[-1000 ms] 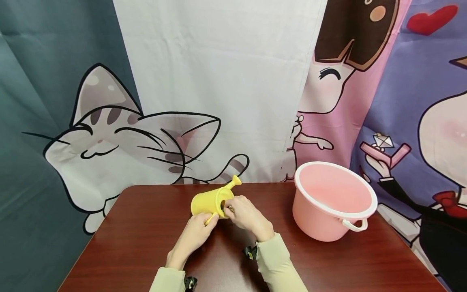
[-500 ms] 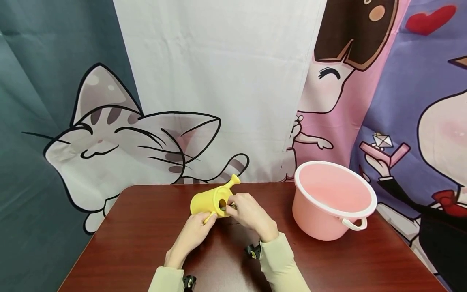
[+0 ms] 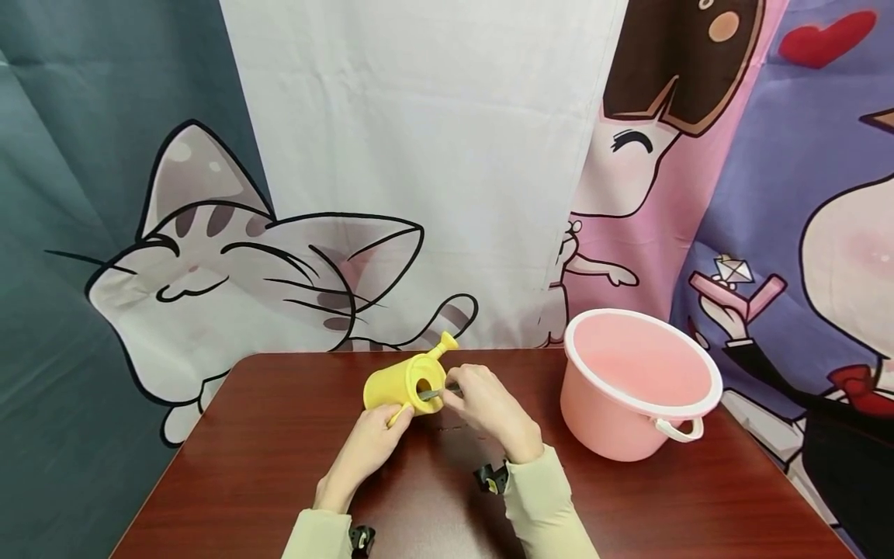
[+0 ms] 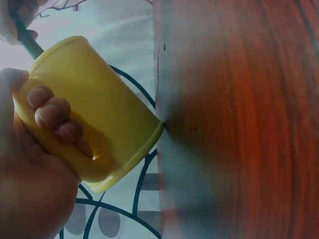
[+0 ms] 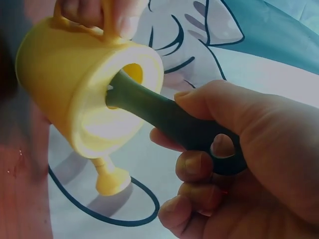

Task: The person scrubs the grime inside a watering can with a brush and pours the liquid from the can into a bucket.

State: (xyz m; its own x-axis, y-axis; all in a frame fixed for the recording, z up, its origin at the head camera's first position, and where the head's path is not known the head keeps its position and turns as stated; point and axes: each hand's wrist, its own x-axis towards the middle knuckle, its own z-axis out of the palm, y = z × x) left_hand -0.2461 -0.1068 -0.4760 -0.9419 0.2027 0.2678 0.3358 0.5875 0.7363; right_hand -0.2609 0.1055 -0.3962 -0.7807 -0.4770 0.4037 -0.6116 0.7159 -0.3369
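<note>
A yellow watering can (image 3: 389, 386) is tilted on its side above the brown table, its round opening facing right. My left hand (image 3: 368, 445) grips its handle; in the left wrist view the fingers of the left hand (image 4: 45, 144) curl through the handle of the can (image 4: 94, 94). My right hand (image 3: 494, 411) pinches a dark green handled tool (image 3: 431, 394). In the right wrist view the tool (image 5: 149, 105) runs from the right hand (image 5: 259, 144) into the opening of the can (image 5: 55, 69); its far end is hidden inside.
A pink bucket (image 3: 608, 419) with a white rim and handle stands on the table (image 3: 237, 466) to the right of the hands. Behind the table hangs a printed cloth (image 3: 419, 155) with a cartoon cat and figures.
My right hand has moved a little to the right and up, and more of the green tool shows outside the opening. The left hand and can have shifted slightly left.
</note>
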